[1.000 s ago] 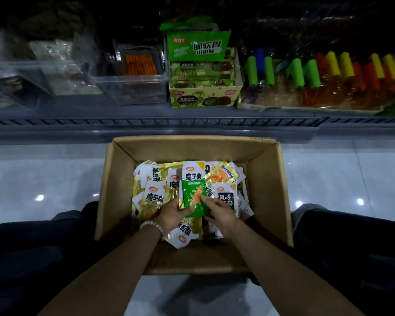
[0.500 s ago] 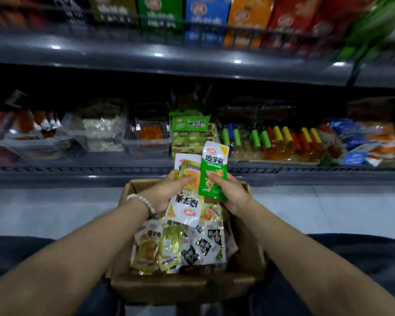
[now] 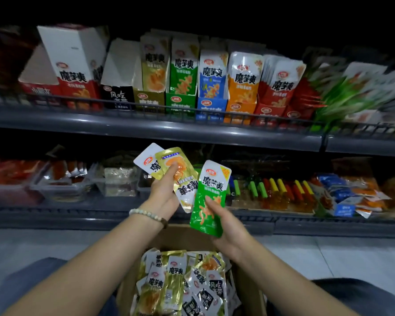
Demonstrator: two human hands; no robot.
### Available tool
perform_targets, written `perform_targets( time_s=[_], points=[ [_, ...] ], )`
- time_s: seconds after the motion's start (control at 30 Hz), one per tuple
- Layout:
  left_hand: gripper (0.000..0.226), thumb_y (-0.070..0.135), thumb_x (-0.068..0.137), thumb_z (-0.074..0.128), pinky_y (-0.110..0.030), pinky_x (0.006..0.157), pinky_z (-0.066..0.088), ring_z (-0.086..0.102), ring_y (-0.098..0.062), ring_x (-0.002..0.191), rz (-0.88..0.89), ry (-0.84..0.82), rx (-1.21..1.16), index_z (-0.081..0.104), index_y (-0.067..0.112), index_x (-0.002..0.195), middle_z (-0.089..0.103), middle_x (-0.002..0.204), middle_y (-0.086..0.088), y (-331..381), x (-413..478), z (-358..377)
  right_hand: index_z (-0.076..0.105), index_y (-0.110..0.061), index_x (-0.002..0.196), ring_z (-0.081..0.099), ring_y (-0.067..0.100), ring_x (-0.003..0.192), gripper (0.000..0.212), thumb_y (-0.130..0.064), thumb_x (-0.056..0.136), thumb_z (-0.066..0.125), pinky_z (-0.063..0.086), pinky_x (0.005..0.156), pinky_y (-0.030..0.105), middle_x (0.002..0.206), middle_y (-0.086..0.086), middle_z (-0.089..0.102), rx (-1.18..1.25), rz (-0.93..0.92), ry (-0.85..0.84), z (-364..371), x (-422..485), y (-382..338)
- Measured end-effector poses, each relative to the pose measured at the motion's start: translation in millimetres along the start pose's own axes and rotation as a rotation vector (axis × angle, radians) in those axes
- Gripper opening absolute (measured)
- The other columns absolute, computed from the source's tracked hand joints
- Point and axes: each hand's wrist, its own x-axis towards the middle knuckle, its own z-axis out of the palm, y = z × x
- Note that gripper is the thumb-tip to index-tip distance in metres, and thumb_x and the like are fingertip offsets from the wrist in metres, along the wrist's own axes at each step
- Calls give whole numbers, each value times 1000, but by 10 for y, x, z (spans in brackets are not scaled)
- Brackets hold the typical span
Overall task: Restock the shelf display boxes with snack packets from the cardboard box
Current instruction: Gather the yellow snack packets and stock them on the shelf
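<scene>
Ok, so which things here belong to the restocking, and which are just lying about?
Job: green packet in the right hand; gold packets in the left hand; cardboard box; display boxes on the upper shelf.
Lying about: clear tubs, coloured-cap tubes and blue packets on the lower shelf.

green packet [image 3: 211, 181]: 魔芋爽 | shelf packets [image 3: 212, 74]: 魔芋爽 | black display box [image 3: 117, 96]: 风吃 | loose packet [image 3: 175, 270]: 魔芋爽

Single head-worn wide-angle view.
Faces the nearby shelf [image 3: 160, 131]; the cardboard box [image 3: 183, 238] lies close below, at the bottom edge.
</scene>
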Motion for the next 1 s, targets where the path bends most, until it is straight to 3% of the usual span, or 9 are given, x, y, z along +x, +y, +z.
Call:
perform_targets(
  time_s=[0.17, 0.3, 0.47, 0.57, 0.67, 0.8, 0.87, 0.93, 1.0],
  points=[
    [34, 7, 88, 64, -43, 78, 55, 67, -26, 92, 50, 5, 71, 57, 3, 122, 66, 117, -16, -18, -54, 45, 58, -10, 115, 68, 23, 87, 41, -14, 78, 74, 51, 69, 32, 101, 8, 72, -113, -143, 221, -74, 44, -167],
    [47, 9, 73, 78, -43, 91, 52, 67, -25, 98, 35, -100, 400, 62, 3, 116, 71, 106, -12, 1, -214, 30, 58, -19, 108, 64, 24, 94, 38, -11, 76, 77, 48, 90, 41, 106, 7, 69, -124, -305, 331, -289, 73, -552],
    [25, 22, 82, 71, -38, 91, 53, 70, -20, 90, -27, -316, 794, 67, 12, 105, 75, 98, -6, 89, -386, 50, 64, -13, 110, 72, 21, 78, 35, -3, 78, 72, 57, 66, 34, 94, 6, 75, -296, -401, 223, -422, 29, -866],
    [20, 27, 92, 59, -40, 84, 56, 72, -21, 78, -32, -348, 792, 67, 12, 103, 75, 92, -9, 116, -373, 34, 64, -14, 107, 72, 20, 78, 31, -2, 80, 70, 59, 69, 36, 93, 5, 75, -341, -432, 210, -423, 13, -866],
    [22, 29, 94, 56, -38, 77, 58, 72, -21, 81, 50, -269, 667, 64, 13, 107, 75, 95, -8, 33, -351, 9, 62, -10, 107, 69, 23, 81, 21, -6, 87, 64, 57, 73, 39, 94, 8, 73, -151, -339, 217, -387, 66, -741],
    [32, 43, 93, 54, -48, 100, 46, 65, -23, 105, 148, -157, 609, 60, 22, 116, 71, 109, -1, -120, -302, -15, 63, -7, 106, 68, 20, 77, 18, -16, 90, 60, 54, 65, 30, 93, 10, 72, -30, -127, 138, -279, 89, -610],
    [27, 36, 97, 50, -48, 103, 44, 65, -22, 106, 177, -126, 569, 59, 20, 117, 71, 110, -1, -160, -291, -1, 65, -10, 107, 68, 22, 91, 29, -26, 84, 68, 52, 86, 36, 99, 9, 73, -96, -132, 159, -253, 118, -537],
    [28, 34, 97, 51, -47, 103, 44, 64, -23, 107, 184, -113, 560, 60, 18, 117, 71, 111, -2, -171, -293, 34, 66, -16, 109, 62, 26, 109, 40, -37, 76, 73, 36, 107, 50, 108, 5, 72, -181, -141, 161, -233, 134, -463],
    [27, 34, 95, 54, -47, 102, 45, 65, -23, 105, 167, -149, 563, 62, 18, 116, 72, 109, -2, -184, -310, 58, 65, -15, 112, 65, 26, 104, 33, -30, 83, 68, 41, 104, 48, 106, 5, 72, -159, -140, 128, -200, 151, -388]
  ],
)
